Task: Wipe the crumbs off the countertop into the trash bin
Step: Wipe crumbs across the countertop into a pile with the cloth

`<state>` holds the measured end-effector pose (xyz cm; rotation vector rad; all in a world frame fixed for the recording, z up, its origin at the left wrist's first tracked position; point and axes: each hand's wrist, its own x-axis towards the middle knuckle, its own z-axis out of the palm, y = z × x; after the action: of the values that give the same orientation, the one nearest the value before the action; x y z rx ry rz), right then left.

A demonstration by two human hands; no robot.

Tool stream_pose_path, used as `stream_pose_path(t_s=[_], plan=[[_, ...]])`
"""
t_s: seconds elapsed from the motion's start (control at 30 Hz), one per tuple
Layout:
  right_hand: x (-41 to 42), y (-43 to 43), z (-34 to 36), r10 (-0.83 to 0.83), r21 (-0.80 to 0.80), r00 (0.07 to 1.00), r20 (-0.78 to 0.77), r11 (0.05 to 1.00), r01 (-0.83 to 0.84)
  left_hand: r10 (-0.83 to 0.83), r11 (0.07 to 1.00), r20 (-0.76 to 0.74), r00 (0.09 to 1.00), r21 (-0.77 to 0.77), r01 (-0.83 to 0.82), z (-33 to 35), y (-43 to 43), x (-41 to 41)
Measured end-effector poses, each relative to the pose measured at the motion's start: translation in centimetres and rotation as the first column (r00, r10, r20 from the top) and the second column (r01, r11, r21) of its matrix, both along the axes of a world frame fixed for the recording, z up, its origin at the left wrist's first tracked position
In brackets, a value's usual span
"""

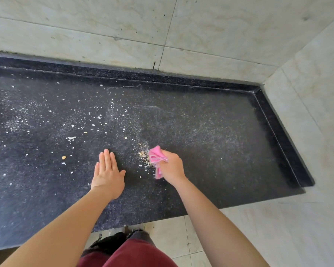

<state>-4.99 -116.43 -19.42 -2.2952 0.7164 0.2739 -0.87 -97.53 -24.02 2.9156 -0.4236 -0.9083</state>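
A black speckled countertop [210,135] fills the view. Pale crumbs [89,120] lie scattered over its left and middle parts, and a small heap of crumbs [144,157] sits just left of a bunched pink cloth [156,156]. My right hand [172,166] is shut on that cloth and presses it onto the counter. My left hand [108,174] lies flat on the counter with fingers together, left of the heap, holding nothing. A dark object [112,241] below the counter's front edge may be the trash bin; it is mostly hidden by my body.
Pale marble wall tiles [123,31] rise behind the counter and along its right side [316,93]. A raised black rim [278,132] borders the counter at the back and right. Light floor tiles [174,237] show below the front edge.
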Motion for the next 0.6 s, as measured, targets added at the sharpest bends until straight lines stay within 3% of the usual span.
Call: stream_pose_path(t_s=[0.13,0.3,0.37,0.5,0.6], plan=[[-1.1,-3.0,1.8,-0.104,0.020,0.992,0.070,0.995,0.102,-0.007,1.000,-0.009,1.000,0.008,0.007,0.4,0.0,0.0],[-6.7,-11.6,1.6,-0.380,-0.244,0.923,-0.060,0.902,0.356,-0.005,1.000,-0.004,1.000,0.001,0.005,0.2,-0.1,0.0],[-9.3,-13.0,0.7,-0.473,-0.275,0.876,-0.090,0.858,0.435,0.002,1.000,-0.006,1.000,-0.007,-0.002,0.1,-0.1,-0.1],[-10.4,-8.3,-1.5,-0.472,-0.317,0.878,-0.076,0.847,0.428,0.008,1.000,-0.013,1.000,-0.008,-0.008,0.0,-0.1,-0.1],[-8.5,-2.1,-1.9,-0.398,-0.248,0.917,-0.011,0.890,0.383,0.008,1.000,-0.012,1.000,-0.003,-0.008,-0.1,-0.1,-0.1]])
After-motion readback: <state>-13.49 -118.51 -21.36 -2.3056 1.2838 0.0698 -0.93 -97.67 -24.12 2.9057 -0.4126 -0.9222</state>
